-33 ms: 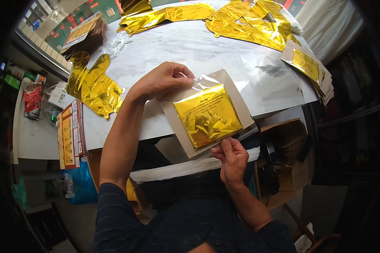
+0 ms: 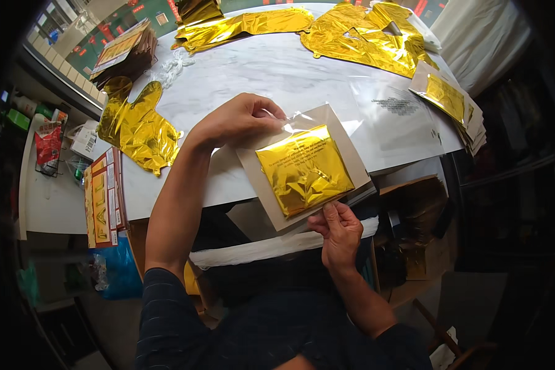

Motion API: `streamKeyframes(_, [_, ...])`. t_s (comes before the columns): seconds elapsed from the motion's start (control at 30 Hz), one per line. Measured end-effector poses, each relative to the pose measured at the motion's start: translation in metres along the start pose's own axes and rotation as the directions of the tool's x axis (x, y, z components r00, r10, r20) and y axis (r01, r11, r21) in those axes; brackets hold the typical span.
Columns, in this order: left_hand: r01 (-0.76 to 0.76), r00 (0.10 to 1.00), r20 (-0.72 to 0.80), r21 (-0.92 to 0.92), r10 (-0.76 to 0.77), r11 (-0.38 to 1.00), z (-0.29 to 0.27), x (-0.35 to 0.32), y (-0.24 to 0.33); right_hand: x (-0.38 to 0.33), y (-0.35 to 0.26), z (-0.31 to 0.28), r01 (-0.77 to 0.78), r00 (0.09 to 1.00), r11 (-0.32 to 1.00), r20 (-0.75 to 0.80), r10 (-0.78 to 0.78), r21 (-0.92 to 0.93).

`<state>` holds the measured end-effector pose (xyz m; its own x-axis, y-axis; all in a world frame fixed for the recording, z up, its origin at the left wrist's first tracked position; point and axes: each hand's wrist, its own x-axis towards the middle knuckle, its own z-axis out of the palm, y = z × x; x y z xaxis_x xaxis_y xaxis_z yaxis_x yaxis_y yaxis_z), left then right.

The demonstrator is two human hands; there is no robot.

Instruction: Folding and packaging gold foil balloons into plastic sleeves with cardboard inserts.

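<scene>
Marbled white table (image 2: 259, 68): extends beyond your grip. Gold foil piece (image 2: 376, 49): lies well beyond it. Card-backed clear packet (image 2: 263, 185): sits between your hands, folded gold foil (image 2: 305, 172) inside. Left hand (image 2: 240, 118): pinches its upper edge. Right hand (image 2: 342, 234): pinches its lower edge.

I see a white marbled table (image 2: 259, 68) spreading beyond the left hand (image 2: 243, 117) and the right hand (image 2: 341, 231), its top catching bright light. Past the left hand, at the far left, I have a dark-framed window (image 2: 61, 81); below that stands a white counter (image 2: 46, 206). A white curtain (image 2: 484, 40) hangs far beyond the right hand, to its right. Nearer than that hand, I make out part of a wooden chair (image 2: 438, 327).
</scene>
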<state>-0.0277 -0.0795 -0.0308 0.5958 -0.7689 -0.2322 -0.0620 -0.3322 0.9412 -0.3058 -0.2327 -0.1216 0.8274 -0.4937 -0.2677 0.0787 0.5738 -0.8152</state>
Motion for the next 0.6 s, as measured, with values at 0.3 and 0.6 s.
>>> streamKeyframes(0.3, [-0.011, 0.999, -0.031, 0.162, 0.016, 0.987, -0.027, 0.024, -0.003, 0.035, -0.116, 0.016, -0.151, 0.843, 0.569, 0.196, 0.502, -0.809])
streamKeyframes(0.6, [-0.048, 0.999, -0.004, 0.135, 0.049, 0.99, -0.028, 0.025, -0.006, 0.207, -0.126, 0.112, 0.876, 0.482, 0.07, 0.873, -0.083, -0.477])
